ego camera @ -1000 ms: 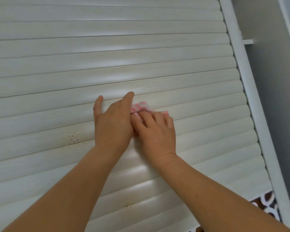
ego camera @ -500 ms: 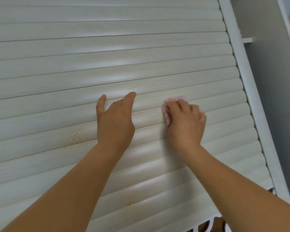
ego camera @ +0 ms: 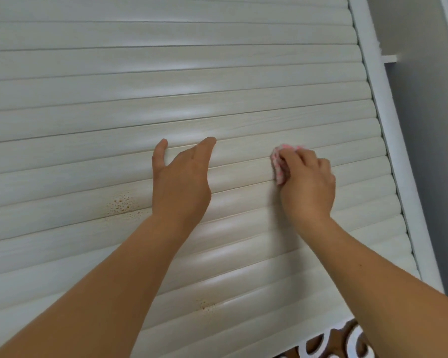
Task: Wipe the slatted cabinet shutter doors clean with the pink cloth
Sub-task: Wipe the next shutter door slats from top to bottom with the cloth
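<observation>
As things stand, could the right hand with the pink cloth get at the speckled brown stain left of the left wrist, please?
Probably not directly: the left hand rests on the white slatted shutter between the pink cloth and that speckled brown stain.

One second ago the right hand [ego camera: 308, 182] pressed the pink cloth [ego camera: 279, 164] against the slats directly beside the left hand [ego camera: 181, 182], with the fingers of both hands touching; now the right hand with the cloth is well apart from it, further to the right on the shutter [ego camera: 88, 112] and closer to the white frame [ego camera: 388, 130]. Most of this movement was done half a second ago, and since then the hand went only a little more to the right. At the bottom edge, the brown and white patterned surface [ego camera: 347, 342] under the shutter shows more than before.
</observation>
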Motion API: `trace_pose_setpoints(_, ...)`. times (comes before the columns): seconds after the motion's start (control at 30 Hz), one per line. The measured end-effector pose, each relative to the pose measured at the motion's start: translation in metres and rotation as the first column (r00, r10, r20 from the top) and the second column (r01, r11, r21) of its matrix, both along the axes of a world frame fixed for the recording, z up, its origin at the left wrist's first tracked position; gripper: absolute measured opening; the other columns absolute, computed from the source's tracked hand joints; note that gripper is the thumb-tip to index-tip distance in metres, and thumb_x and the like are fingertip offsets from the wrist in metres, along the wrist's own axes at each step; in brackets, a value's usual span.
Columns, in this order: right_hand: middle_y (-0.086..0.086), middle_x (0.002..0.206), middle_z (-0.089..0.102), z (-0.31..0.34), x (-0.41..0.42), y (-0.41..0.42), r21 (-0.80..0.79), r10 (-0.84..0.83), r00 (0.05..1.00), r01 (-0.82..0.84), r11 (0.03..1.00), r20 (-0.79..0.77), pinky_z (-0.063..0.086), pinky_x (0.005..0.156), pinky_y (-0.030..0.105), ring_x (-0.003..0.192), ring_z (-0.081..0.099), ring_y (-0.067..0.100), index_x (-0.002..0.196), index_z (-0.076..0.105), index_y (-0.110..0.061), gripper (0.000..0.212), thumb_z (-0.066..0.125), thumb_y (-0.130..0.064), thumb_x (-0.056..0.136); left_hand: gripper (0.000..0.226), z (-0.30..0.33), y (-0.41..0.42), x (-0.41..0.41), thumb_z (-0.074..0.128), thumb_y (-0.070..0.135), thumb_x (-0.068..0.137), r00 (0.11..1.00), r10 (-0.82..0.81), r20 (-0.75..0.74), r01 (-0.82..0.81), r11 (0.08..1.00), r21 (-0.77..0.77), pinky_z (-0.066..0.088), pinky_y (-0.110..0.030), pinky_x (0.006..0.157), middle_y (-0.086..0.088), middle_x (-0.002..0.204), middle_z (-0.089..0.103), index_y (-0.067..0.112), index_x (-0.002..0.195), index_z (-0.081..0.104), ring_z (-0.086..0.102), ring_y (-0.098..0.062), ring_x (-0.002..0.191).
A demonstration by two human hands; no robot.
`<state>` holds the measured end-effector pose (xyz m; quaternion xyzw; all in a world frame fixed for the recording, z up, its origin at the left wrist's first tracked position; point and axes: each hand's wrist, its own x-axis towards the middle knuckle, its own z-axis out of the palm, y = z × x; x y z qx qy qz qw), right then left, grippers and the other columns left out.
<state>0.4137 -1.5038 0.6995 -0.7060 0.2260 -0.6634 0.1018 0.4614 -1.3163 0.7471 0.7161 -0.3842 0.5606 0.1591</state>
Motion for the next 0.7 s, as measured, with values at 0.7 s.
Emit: trace_pose_setpoints(0.7, 0.013, 0.109, 0.065, -0.037, 0.009, -0.014, -0.067, -0.039, 0.987, 0.050, 0.997, 0.159, 0.046, 0.074, 0.045, 0.084, 0.056, 0.042, 0.105, 0.069, -0.014, 0.041, 0.064, 0.001, 0.068, 0.071, -0.009, -0.005, 0.006, 0.027, -0.007, 0.064, 0.997, 0.022, 0.079, -0.021, 1.000, -0.013, 0.000, -0.049, 0.110, -0.011, 0.124, 0.059, 0.010, 0.130, 0.049, 0.054, -0.021, 0.119)
